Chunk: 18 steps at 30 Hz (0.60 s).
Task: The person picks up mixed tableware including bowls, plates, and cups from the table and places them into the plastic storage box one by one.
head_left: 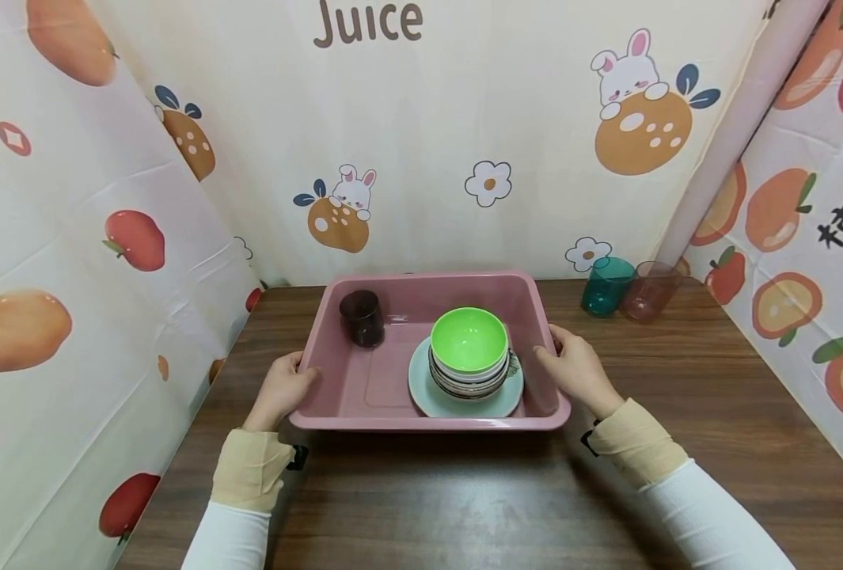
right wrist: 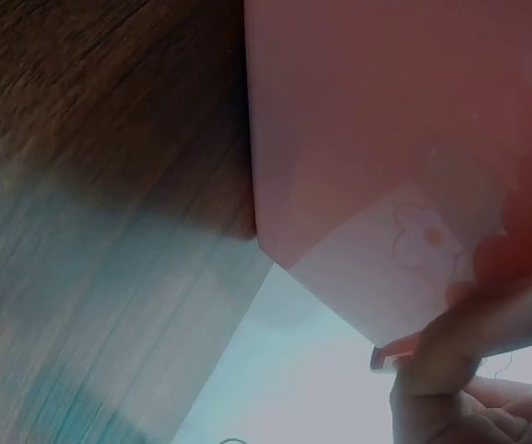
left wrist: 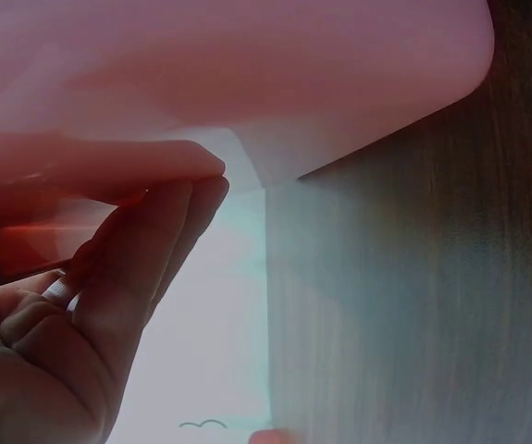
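Note:
A pink rectangular basin [head_left: 385, 388] is on the brown table. My left hand [head_left: 283, 389] grips its left rim, thumb on top; in the left wrist view the fingers [left wrist: 145, 245] lie against the outer side. On the opposite rim, my right hand [head_left: 579, 372] holds on the same way, its fingers [right wrist: 460, 342] under the edge in the right wrist view. Inside the basin, a dark cup [head_left: 362, 321] stands at the back left. A pale blue plate [head_left: 421, 384] at the right carries a stack of bowls, topped by a bright green bowl [head_left: 468, 340].
Right of the basin, a teal cup [head_left: 606, 286] and a pinkish clear cup [head_left: 651, 293] stand side by side near the back edge of the wooden table [head_left: 421, 499]. Fruit-printed curtains [head_left: 428, 119] enclose the back and both sides.

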Available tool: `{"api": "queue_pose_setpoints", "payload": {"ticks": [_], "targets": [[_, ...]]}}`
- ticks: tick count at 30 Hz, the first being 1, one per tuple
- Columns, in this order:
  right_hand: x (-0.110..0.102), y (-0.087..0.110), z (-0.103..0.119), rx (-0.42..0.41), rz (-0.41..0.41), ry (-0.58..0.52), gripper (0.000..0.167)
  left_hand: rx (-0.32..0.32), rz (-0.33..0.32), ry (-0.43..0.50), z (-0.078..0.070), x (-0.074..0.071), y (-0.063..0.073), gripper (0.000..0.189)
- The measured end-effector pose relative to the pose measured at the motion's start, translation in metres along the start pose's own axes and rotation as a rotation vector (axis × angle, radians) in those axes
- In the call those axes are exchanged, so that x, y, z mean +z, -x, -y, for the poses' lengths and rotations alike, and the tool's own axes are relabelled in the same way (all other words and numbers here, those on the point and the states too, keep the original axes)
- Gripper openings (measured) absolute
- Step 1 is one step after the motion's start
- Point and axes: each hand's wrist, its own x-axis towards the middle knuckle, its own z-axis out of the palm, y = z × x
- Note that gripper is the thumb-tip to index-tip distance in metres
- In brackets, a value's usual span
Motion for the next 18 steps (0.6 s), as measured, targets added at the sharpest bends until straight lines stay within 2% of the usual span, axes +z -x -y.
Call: {"api": "queue_pose_setpoints", "payload": {"ticks": [9,18], "targets": [[-0.012,-0.003,0.0,-0.012,-0.006,0.042,0.055,-0.003,-0.008,-0.005,-0.002,0.0,0.001,0.035],[-0.026,-0.009,-0.004,-0.019,-0.12,0.028,0.07,-0.002,-0.017,-0.008,-0.002,0.0,0.002,0.033]]}}
